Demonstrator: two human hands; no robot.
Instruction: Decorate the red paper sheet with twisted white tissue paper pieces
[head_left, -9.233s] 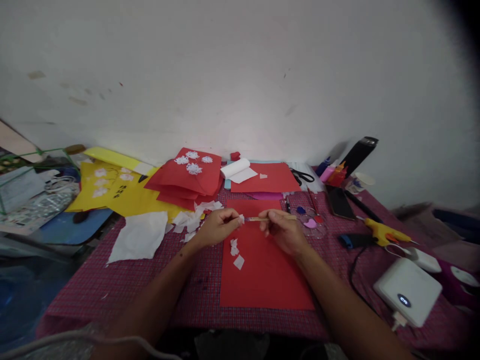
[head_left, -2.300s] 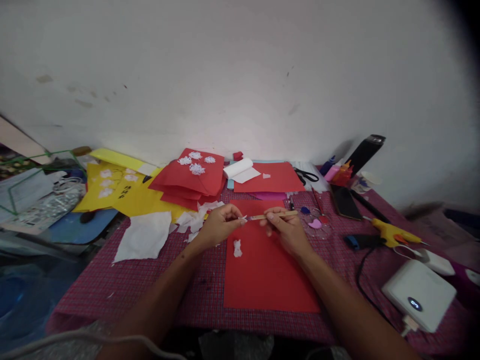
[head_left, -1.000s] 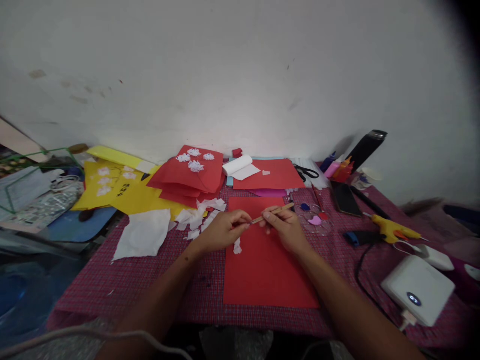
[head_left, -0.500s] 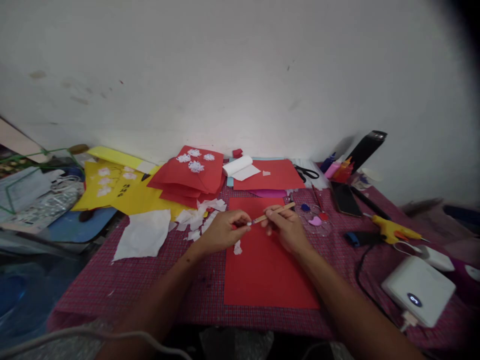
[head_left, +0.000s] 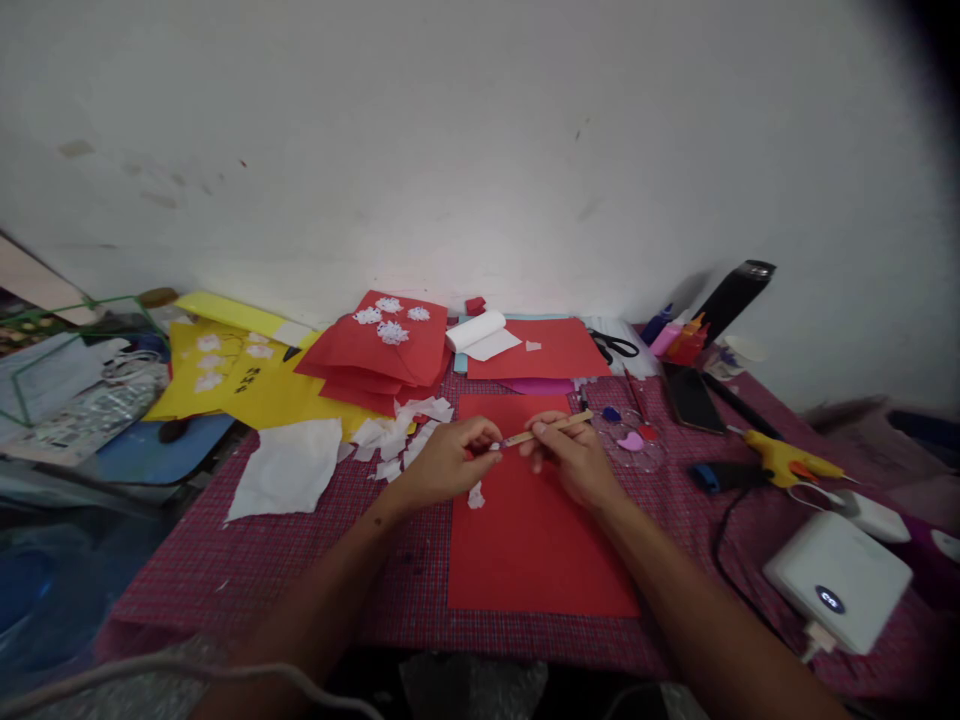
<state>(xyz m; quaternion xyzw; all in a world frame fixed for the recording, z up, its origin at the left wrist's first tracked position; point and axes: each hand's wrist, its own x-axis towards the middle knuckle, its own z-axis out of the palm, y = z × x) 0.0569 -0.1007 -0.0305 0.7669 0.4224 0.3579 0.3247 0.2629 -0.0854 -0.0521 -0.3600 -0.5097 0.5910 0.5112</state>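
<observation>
Above the red sheet, a white scrap close to the tip of a wooden stick

Nearest to me, the lower part of the red sheet lies flat on the checked tablecloth. A little farther, near its left edge, rests one crumpled white piece. Just beyond it, my left hand is pinching the small scrap between thumb and forefinger; the fingertips hide a part of it. My right hand is holding the stick like a pen, thumb pressed upon it, and the tip points to the scrap. Whether they really touch, I cannot tell.

In my judgement, the step in hand is a fine working of this scrap with the tip, perhaps to put a little colour or glue on it. The next move, I think, calls for a firm left pinch and a very light right hand, because so thin a piece could tear or stick to the tip.

To the right of my right hand lies a clear palette with blue, pink and red dabs. Beyond my left hand, torn white pieces lie loosely together. Farther, a red paper stack carries white flower-like clusters, and beside it is a white roll. Behind everything stands the grey wall.
</observation>
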